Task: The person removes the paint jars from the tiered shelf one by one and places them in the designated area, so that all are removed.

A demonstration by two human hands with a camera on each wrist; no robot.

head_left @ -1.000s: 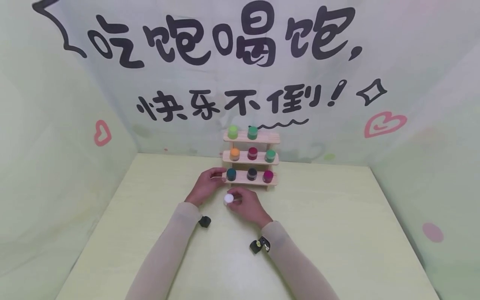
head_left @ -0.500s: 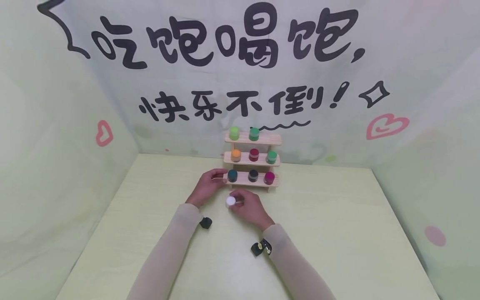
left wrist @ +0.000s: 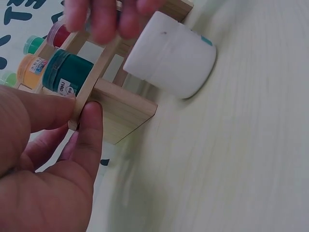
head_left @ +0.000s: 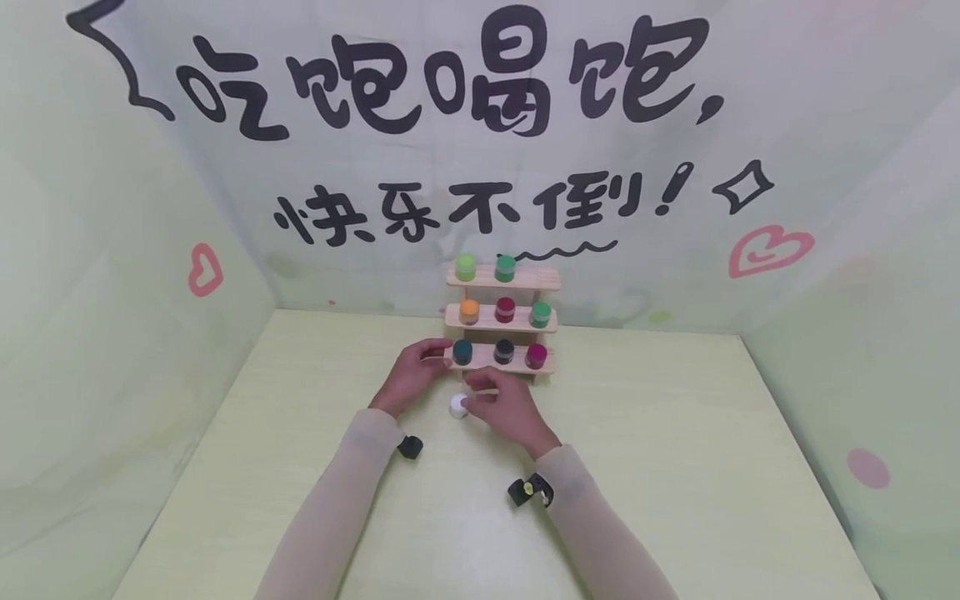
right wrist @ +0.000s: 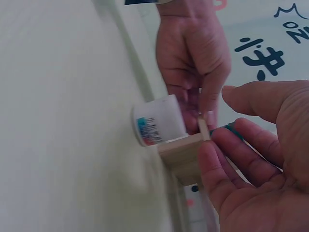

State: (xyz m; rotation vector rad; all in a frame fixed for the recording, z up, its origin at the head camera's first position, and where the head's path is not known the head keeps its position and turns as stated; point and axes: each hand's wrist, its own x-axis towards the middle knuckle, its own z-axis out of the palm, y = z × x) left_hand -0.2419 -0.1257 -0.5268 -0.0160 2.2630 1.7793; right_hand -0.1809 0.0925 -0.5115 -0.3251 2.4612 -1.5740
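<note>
A small three-step wooden rack [head_left: 546, 278] stands at the back of the table, with small lidded paint jars on its steps. My left hand [head_left: 411, 377] pinches the left end of its lowest step between thumb and fingers, close to a dark teal jar [left wrist: 66, 72]. In front of the rack, a white jar [left wrist: 171, 57] with a partly visible coloured label stands on the table. My right hand [head_left: 513, 410] is just right of this jar, fingers loosely bent and holding nothing. In the right wrist view its fingertips are apart from the jar and near the rack.
Light green and green jars [head_left: 505, 267] sit on the top step. Orange, dark red [head_left: 505, 310] and green jars fill the middle one. Black and magenta jars [head_left: 536, 357] share the lowest step with the teal one. A printed cloth backdrop [head_left: 337, 275] rises behind the table.
My right hand, which gripped the white jar in both earlier frames, has let go and drawn slightly right. The jar remains on the table. My left hand keeps its place on the rack.
</note>
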